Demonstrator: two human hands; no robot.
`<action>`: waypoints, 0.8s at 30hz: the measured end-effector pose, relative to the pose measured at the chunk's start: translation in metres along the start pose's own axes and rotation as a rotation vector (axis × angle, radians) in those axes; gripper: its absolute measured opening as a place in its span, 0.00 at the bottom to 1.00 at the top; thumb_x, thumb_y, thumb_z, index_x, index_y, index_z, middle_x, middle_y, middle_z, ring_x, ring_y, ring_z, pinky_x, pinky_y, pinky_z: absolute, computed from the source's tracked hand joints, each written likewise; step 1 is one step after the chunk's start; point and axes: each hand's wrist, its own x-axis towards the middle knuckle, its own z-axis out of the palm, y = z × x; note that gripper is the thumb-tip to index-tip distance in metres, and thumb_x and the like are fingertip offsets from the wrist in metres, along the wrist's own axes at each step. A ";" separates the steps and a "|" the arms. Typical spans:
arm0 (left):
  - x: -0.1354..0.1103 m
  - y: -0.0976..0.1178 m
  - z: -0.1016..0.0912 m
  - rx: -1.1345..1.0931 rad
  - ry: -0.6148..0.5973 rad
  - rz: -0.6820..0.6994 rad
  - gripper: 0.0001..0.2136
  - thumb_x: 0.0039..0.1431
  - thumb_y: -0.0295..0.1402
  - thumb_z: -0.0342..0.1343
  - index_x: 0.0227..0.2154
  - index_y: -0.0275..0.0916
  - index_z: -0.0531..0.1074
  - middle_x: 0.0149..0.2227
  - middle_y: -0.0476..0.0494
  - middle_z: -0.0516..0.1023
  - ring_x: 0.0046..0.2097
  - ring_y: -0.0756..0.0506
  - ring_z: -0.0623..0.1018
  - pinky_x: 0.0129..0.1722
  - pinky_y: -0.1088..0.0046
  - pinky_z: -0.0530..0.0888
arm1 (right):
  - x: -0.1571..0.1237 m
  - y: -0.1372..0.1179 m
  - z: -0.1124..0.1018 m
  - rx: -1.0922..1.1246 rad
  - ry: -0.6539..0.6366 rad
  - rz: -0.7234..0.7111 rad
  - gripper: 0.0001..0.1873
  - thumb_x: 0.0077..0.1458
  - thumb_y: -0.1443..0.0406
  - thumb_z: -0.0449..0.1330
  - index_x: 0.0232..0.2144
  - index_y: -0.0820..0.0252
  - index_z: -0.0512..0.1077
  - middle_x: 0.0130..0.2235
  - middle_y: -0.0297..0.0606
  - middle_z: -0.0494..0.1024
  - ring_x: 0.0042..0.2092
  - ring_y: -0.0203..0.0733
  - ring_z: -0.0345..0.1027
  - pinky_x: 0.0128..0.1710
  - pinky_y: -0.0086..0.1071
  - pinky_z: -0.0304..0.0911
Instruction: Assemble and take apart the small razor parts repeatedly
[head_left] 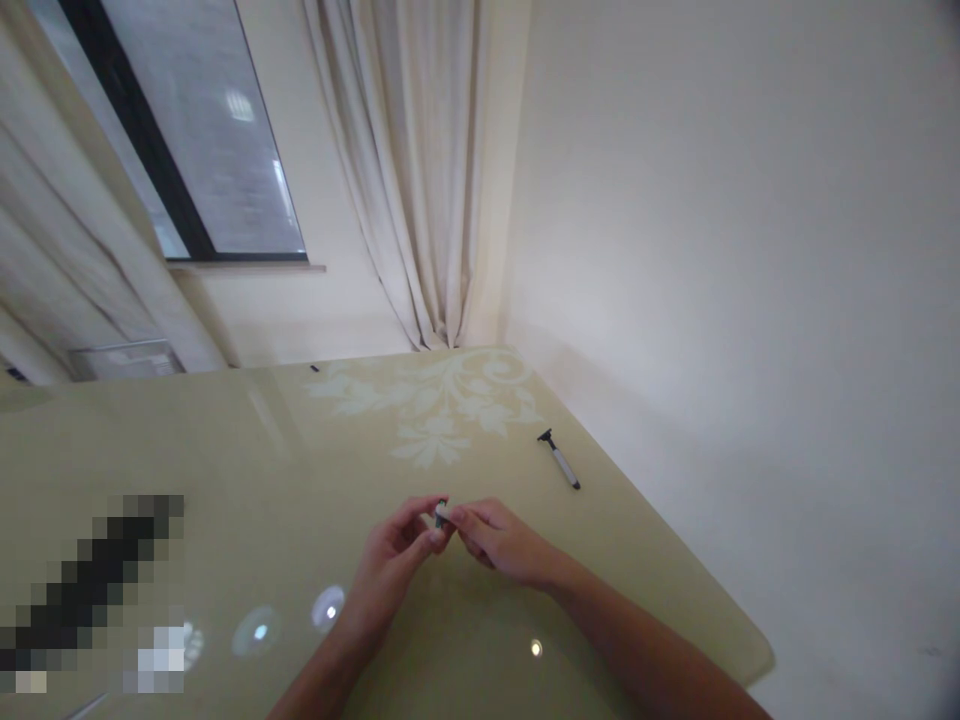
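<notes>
Over the table's middle, both hands meet at a small dark piece (440,512), narrow and upright, about the size of a razor cartridge. My left hand (394,550) pinches it between thumb and fingertips. From the right, my right hand (499,537) is closed, its thumb and forefinger gripping a small whitish thing (444,512) pressed against the dark piece. Fingers hide much of both items, so their exact kind is unclear. A razor (562,464) with a grey handle and black head lies on the table, beyond my right hand.
The glossy pale table (300,470) has a white floral pattern and reflects lamps. A tiny dark object (314,368) lies by its far edge. A wall (720,300) borders the right side; curtains (412,170) and a window (202,130) stand behind. Something at lower left is pixelated.
</notes>
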 end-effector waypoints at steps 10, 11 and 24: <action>0.000 -0.003 -0.002 -0.001 -0.021 0.006 0.25 0.53 0.51 0.69 0.48 0.39 0.82 0.29 0.48 0.76 0.33 0.47 0.73 0.35 0.73 0.69 | 0.000 0.001 0.000 0.171 -0.102 0.086 0.34 0.69 0.41 0.50 0.32 0.64 0.76 0.17 0.22 0.54 0.18 0.29 0.45 0.20 0.28 0.43; 0.000 -0.003 -0.002 0.003 -0.025 0.014 0.25 0.52 0.51 0.69 0.48 0.39 0.82 0.30 0.48 0.76 0.32 0.47 0.73 0.35 0.73 0.69 | 0.000 0.002 0.000 0.147 -0.047 0.091 0.34 0.68 0.40 0.51 0.30 0.63 0.74 0.17 0.22 0.55 0.18 0.29 0.46 0.20 0.27 0.43; -0.001 -0.010 -0.002 -0.033 -0.022 0.009 0.22 0.51 0.48 0.71 0.46 0.41 0.83 0.34 0.47 0.78 0.35 0.47 0.73 0.37 0.73 0.71 | 0.000 0.001 0.004 0.420 -0.064 0.206 0.33 0.58 0.36 0.59 0.24 0.56 0.57 0.19 0.20 0.52 0.18 0.26 0.39 0.18 0.28 0.34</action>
